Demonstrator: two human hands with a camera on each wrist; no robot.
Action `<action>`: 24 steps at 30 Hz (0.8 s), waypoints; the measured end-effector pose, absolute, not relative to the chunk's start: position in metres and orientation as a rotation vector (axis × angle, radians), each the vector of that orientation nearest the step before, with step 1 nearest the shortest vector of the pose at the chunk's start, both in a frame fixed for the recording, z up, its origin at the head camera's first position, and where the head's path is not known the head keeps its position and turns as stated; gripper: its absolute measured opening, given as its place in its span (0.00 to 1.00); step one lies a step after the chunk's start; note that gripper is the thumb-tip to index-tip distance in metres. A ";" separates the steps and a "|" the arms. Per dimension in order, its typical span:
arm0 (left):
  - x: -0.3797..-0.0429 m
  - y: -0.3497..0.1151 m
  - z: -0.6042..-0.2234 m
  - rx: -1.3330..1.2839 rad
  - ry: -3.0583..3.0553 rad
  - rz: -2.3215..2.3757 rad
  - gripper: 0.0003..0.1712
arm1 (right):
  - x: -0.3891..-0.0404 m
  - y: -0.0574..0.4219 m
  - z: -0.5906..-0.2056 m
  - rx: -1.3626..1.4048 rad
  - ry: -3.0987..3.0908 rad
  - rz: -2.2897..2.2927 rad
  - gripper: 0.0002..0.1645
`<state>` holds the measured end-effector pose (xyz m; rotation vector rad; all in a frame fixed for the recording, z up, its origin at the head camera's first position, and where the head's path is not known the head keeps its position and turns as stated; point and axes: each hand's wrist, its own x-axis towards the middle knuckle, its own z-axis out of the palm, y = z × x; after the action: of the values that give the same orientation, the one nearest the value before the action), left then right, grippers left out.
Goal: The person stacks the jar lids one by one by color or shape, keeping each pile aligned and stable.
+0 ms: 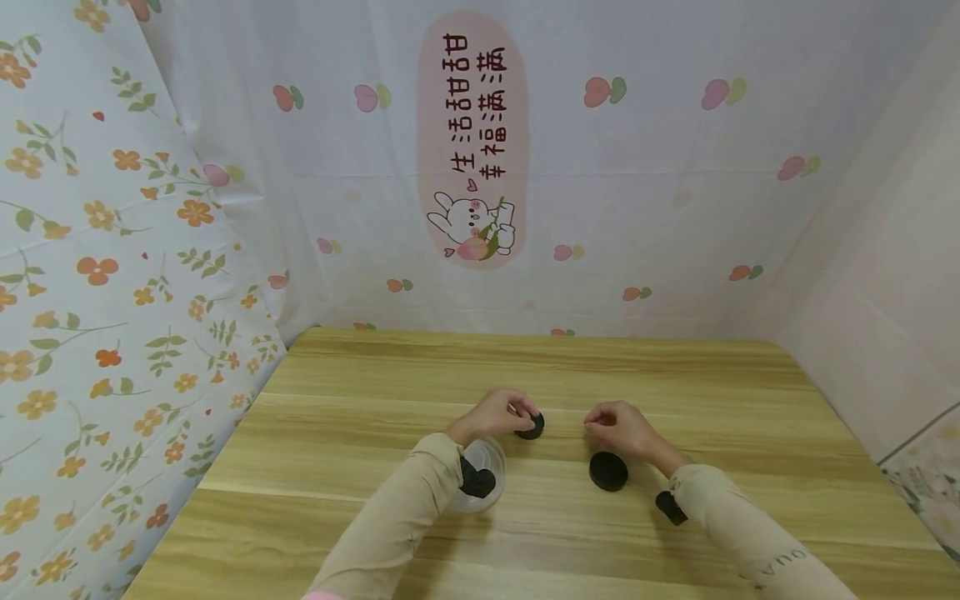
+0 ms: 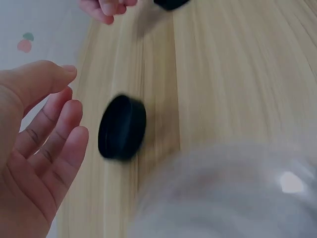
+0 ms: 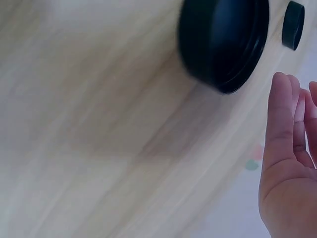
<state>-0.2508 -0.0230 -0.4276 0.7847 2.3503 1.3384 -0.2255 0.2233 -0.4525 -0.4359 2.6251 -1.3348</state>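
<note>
My left hand [image 1: 498, 414] is beside a small black round cap [image 1: 534, 429]. The left wrist view shows this cap [image 2: 121, 127] on the table with its hollow side showing, and a gap between it and my loosely bent fingers [image 2: 74, 144]. To the right, my right hand [image 1: 622, 429] hovers above the table with nothing in it, fingers nearly straight in the right wrist view. Just below that hand lies a larger black round lid [image 1: 608, 472], its hollow inside visible in the right wrist view.
A clear round container [image 1: 502, 471] with black pieces [image 1: 480, 482] inside stands under my left forearm, partly hidden by the sleeve. Another small black piece [image 1: 671, 507] lies by my right sleeve. Behind the wooden table [image 1: 337, 367] hangs a printed cloth [image 1: 637, 192].
</note>
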 end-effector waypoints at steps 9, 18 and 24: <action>-0.251 0.016 -0.436 0.826 2.281 1.327 0.10 | -0.222 0.244 -0.463 -0.446 2.761 -1.214 0.07; -0.239 0.046 -0.446 0.817 2.221 1.268 0.12 | -0.211 0.254 -0.464 -0.321 2.588 -1.326 0.10; -0.235 0.059 -0.457 0.755 2.250 1.264 0.13 | -0.210 0.257 -0.465 -0.361 2.528 -1.339 0.11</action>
<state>-0.2348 0.0586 -0.4570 0.7545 2.2505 1.2635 -0.2100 0.2573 -0.4652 -0.3610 2.5281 -1.3395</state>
